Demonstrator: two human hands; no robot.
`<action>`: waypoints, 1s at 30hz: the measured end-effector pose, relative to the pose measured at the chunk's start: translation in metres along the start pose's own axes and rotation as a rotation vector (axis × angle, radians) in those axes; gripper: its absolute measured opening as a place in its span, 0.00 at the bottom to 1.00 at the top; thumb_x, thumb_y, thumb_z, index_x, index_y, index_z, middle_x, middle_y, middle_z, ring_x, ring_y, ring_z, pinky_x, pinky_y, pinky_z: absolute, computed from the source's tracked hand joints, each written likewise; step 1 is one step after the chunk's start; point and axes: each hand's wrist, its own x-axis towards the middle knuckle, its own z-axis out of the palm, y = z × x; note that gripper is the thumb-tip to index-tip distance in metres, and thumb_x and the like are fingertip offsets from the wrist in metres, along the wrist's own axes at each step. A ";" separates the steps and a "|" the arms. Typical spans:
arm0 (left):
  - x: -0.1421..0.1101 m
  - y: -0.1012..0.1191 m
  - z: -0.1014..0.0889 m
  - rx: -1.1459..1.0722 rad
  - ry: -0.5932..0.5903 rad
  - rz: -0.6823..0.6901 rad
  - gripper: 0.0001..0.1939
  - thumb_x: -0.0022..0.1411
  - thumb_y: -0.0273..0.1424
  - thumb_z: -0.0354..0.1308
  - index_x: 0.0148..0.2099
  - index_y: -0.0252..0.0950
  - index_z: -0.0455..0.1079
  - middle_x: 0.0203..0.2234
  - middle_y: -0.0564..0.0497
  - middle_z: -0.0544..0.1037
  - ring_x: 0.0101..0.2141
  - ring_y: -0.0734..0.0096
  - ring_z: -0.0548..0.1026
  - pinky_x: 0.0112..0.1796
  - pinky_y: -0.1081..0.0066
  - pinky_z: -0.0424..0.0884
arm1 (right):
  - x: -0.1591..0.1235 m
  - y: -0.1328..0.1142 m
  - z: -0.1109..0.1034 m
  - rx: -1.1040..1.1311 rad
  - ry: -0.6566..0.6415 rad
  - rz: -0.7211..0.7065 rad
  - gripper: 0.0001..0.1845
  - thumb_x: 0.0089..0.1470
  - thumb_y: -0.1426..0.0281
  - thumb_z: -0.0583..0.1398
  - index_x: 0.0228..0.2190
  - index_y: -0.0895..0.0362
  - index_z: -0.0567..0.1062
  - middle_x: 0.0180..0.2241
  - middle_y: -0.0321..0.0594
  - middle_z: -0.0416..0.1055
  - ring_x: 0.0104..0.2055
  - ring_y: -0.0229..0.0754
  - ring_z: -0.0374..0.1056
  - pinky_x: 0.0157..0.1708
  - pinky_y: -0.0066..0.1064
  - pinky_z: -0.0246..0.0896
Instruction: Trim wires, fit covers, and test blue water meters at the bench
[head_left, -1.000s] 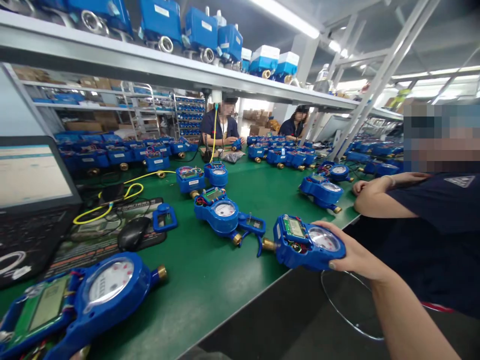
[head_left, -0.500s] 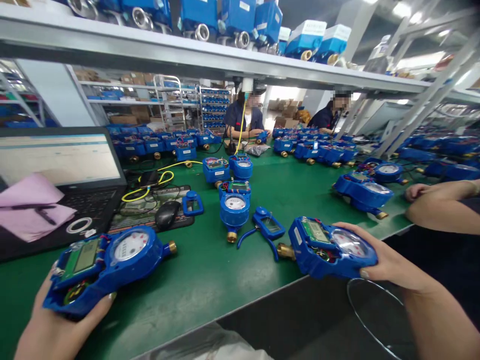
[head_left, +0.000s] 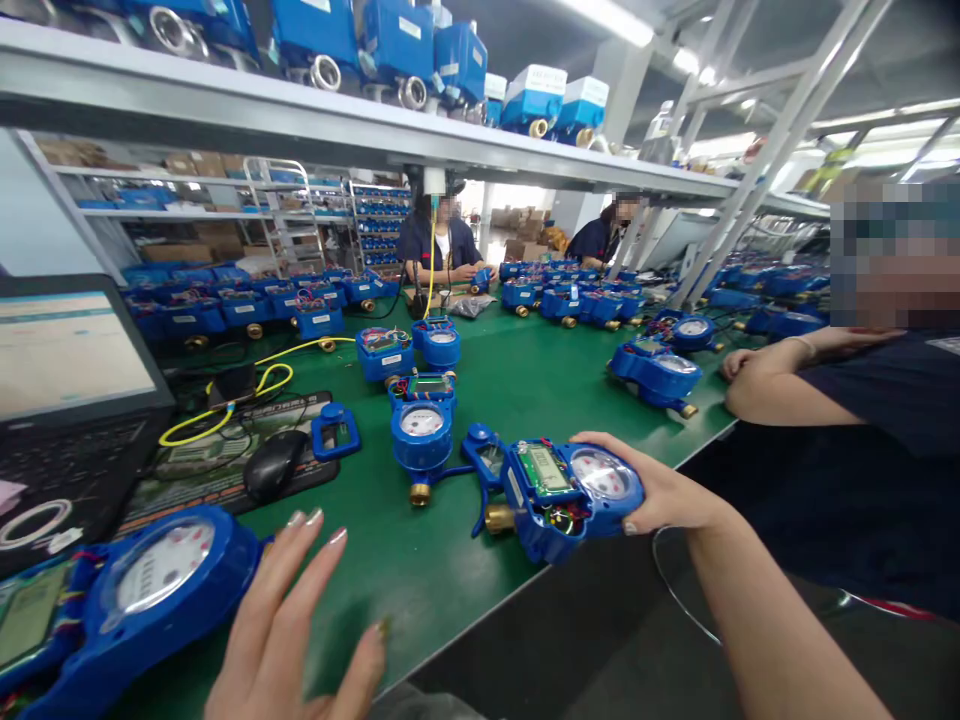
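Observation:
My right hand [head_left: 656,490] grips a blue water meter [head_left: 570,495] by its dial end, holding it at the green table's near edge [head_left: 480,590]; its circuit board and brass fitting face left. My left hand [head_left: 296,620] hovers above the table with fingers spread and nothing in it. Just left of it lies another blue water meter [head_left: 127,600] with a white dial, resting on the table. A third meter [head_left: 421,430] stands in front of me, with a loose blue cover [head_left: 484,455] beside it.
A laptop [head_left: 67,370] stands at left, with a black mouse [head_left: 274,465] on a mat and a yellow cable [head_left: 225,400]. Many blue meters line the table's far side. A seated person's arm [head_left: 780,380] rests at right. Two people work at the far end.
My left hand has let go of the left meter, which now lies on the table, and has opened. My right hand has carried its meter leftward toward the middle.

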 end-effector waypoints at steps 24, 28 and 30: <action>-0.018 0.031 0.012 -0.439 -0.077 -0.640 0.36 0.61 0.48 0.56 0.64 0.34 0.54 0.60 0.41 0.60 0.60 0.53 0.59 0.60 0.57 0.56 | 0.059 -0.021 0.137 -0.028 -0.192 -0.146 0.61 0.35 0.45 0.69 0.62 0.55 0.50 0.58 0.54 0.61 0.59 0.56 0.61 0.59 0.48 0.55; -0.017 0.028 0.011 -0.591 -0.053 -0.755 0.32 0.63 0.48 0.55 0.64 0.39 0.55 0.59 0.47 0.63 0.59 0.53 0.61 0.60 0.58 0.54 | 0.066 -0.011 0.113 -0.329 -0.125 -0.258 0.40 0.62 0.44 0.36 0.63 0.57 0.55 0.57 0.54 0.65 0.54 0.50 0.67 0.47 0.42 0.68; -0.015 0.022 0.008 -0.675 -0.074 -0.825 0.32 0.63 0.49 0.55 0.64 0.42 0.56 0.59 0.48 0.64 0.57 0.53 0.64 0.60 0.58 0.55 | 0.072 -0.004 0.109 -0.525 -0.038 -0.288 0.32 0.67 0.54 0.38 0.60 0.56 0.63 0.53 0.52 0.70 0.49 0.49 0.70 0.45 0.43 0.68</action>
